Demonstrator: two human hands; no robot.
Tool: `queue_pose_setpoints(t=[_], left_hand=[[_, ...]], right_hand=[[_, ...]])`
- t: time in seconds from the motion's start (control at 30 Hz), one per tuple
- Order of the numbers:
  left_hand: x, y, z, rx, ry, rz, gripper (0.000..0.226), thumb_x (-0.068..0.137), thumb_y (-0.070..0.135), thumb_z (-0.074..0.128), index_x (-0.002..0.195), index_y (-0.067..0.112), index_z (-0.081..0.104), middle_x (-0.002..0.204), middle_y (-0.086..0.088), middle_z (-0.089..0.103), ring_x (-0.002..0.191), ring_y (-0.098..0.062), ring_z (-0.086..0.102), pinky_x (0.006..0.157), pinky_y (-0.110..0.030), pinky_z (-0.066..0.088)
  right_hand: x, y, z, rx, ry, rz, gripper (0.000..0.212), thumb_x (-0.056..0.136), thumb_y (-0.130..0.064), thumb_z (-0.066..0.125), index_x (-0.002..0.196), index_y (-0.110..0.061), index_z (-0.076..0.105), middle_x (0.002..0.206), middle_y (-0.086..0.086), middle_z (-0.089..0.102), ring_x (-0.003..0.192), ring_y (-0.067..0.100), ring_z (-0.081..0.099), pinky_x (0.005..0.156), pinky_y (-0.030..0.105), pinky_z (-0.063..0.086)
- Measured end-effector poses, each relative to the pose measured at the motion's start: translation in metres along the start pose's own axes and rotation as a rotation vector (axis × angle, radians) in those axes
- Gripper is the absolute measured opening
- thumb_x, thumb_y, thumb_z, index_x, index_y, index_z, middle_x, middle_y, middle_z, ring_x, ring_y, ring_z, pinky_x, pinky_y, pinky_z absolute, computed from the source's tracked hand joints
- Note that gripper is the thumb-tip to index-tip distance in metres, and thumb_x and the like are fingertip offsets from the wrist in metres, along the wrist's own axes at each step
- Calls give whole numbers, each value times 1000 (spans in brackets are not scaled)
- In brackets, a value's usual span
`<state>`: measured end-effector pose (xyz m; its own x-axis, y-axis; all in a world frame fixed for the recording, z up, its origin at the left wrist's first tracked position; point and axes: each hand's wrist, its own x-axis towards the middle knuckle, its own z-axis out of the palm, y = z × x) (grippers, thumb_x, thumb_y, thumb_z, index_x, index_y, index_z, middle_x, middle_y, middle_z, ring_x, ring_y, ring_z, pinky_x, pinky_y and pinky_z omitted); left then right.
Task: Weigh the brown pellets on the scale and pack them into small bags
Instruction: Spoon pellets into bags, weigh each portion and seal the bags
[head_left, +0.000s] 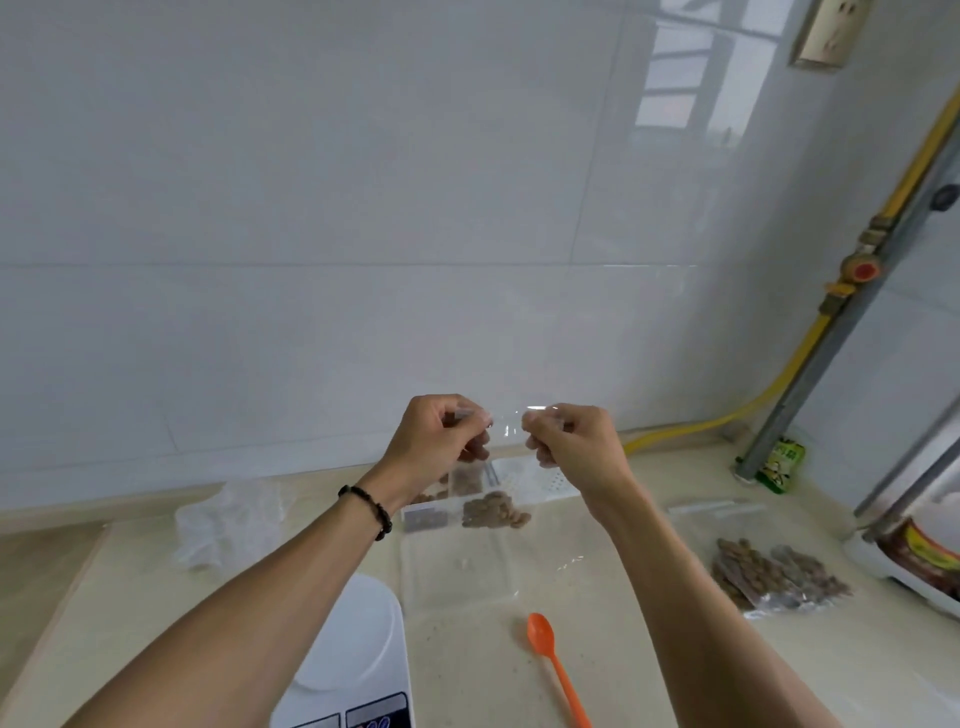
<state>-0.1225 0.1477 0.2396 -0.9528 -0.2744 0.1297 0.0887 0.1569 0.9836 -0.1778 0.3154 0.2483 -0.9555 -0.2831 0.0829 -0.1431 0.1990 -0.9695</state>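
Both arms are stretched forward and raised above the counter (649, 649). A clear small bag (511, 488) with brown pellets (496, 512) at its bottom is pinched by its top edge between the left hand (439, 439) and the right hand (569, 447). A white scale (358, 639) is seen below the left forearm, filled bags (774, 577) right of the right arm, an orange spoon (553, 660) between the forearms.

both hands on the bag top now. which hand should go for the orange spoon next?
Right, probably. The orange spoon lies on the counter below the right hand, beside that forearm. The left hand would cross over the scale; it could keep pinching the clear bag.
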Motion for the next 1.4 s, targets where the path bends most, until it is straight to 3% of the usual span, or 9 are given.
queue_pose_setpoints(t=[0.1, 0.33, 0.57, 0.7, 0.83, 1.03, 1.17, 1.3, 1.4], left_hand=[[6, 9, 25, -16, 2, -9, 12, 92, 9, 65, 86, 1, 71, 73, -10, 68, 64, -22, 67, 59, -23, 54], [16, 20, 80, 75, -11, -38, 18, 95, 14, 61, 87, 3, 71, 74, -10, 69, 65, -21, 67, 63, -25, 55], [31, 28, 113, 82, 126, -37, 18, 94, 7, 60, 81, -4, 68, 65, -9, 62, 53, -16, 59, 55, -25, 53], [37, 23, 115, 98, -18, -115, 15, 91, 11, 65, 86, -2, 70, 69, -9, 67, 61, -19, 67, 56, -22, 52], [47, 10, 128, 209, -66, -33, 16, 93, 13, 64, 83, 1, 70, 68, -8, 66, 60, -15, 65, 59, -24, 54], [67, -3, 162, 213, -143, 32, 19, 94, 11, 60, 81, -1, 67, 66, -4, 63, 55, -11, 61, 57, -24, 54], [79, -18, 200, 116, -161, -4, 17, 93, 8, 61, 82, -3, 67, 63, -5, 61, 52, -12, 59, 56, -27, 57], [91, -40, 253, 25, -235, -86, 11, 92, 9, 65, 82, 8, 69, 65, -7, 65, 58, -18, 63, 65, -36, 59], [104, -58, 303, 68, -276, -104, 10, 93, 8, 62, 85, 9, 68, 69, -5, 67, 60, -15, 64, 62, -29, 58]], right_hand=[[8, 3, -27, 94, -141, 20, 13, 84, -16, 72, 75, -7, 73, 66, 5, 63, 61, 16, 54, 62, 29, 50], [29, 6, -76, -192, -162, -75, 13, 87, -19, 68, 76, -13, 72, 64, -3, 65, 48, -2, 52, 52, 17, 44], [41, 22, -116, 97, -201, 18, 15, 93, -16, 62, 85, -6, 70, 76, 7, 67, 63, 15, 58, 61, 26, 53], [49, 33, -128, -67, -142, -41, 19, 94, -10, 57, 80, -7, 70, 70, 5, 67, 60, 13, 57, 58, 24, 51], [51, 44, -133, -122, -121, -36, 18, 91, -11, 59, 77, -8, 71, 69, 4, 69, 58, 12, 58, 60, 27, 52], [44, 75, -162, -108, -256, 176, 9, 88, -14, 65, 96, -15, 68, 87, 0, 74, 73, 3, 66, 67, 17, 45], [30, 114, -196, -118, -203, 226, 12, 86, 7, 62, 86, -5, 65, 81, 12, 69, 72, 16, 65, 69, 20, 50], [25, 137, -252, -217, -130, 298, 8, 92, 0, 58, 94, 3, 64, 78, 11, 70, 63, 10, 67, 61, 22, 49], [33, 155, -297, -288, -66, 327, 9, 93, -1, 59, 97, 4, 64, 78, 9, 68, 58, 4, 65, 56, 15, 49]])
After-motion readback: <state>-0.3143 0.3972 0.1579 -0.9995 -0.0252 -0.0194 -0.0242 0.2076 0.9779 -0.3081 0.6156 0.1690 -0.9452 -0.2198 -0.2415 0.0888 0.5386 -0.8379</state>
